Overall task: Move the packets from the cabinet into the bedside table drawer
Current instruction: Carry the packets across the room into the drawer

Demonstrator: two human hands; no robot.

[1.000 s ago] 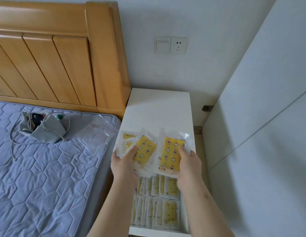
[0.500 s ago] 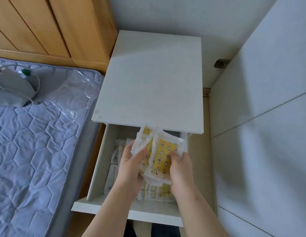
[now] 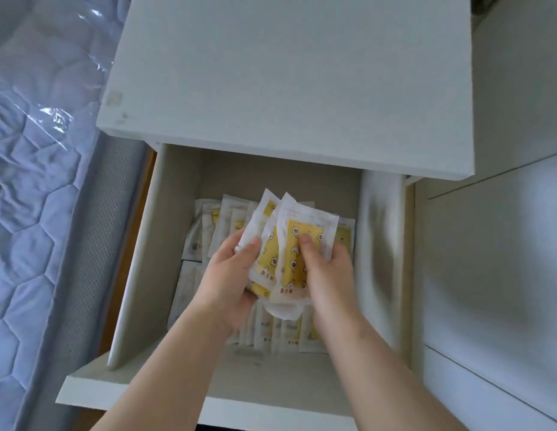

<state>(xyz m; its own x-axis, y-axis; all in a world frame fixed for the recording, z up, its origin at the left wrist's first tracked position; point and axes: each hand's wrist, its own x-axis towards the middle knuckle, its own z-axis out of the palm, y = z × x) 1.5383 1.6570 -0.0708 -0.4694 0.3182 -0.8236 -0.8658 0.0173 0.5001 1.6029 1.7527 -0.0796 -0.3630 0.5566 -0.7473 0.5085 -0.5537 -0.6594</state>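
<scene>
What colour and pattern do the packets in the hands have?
The packets are yellow with small figures; head view.

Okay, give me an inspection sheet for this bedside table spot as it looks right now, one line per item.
Surface: white table top, faint mark near its front left corner; drawer pulled open below it.
Job's things: bunch of yellow packets held over the drawer; more packets stand in rows inside.
Clutter: clear plastic film on the mattress.
Grippers: left hand and right hand both grip the bunch.
Cables: nothing seen.
Surroundings: white panels at right.
</scene>
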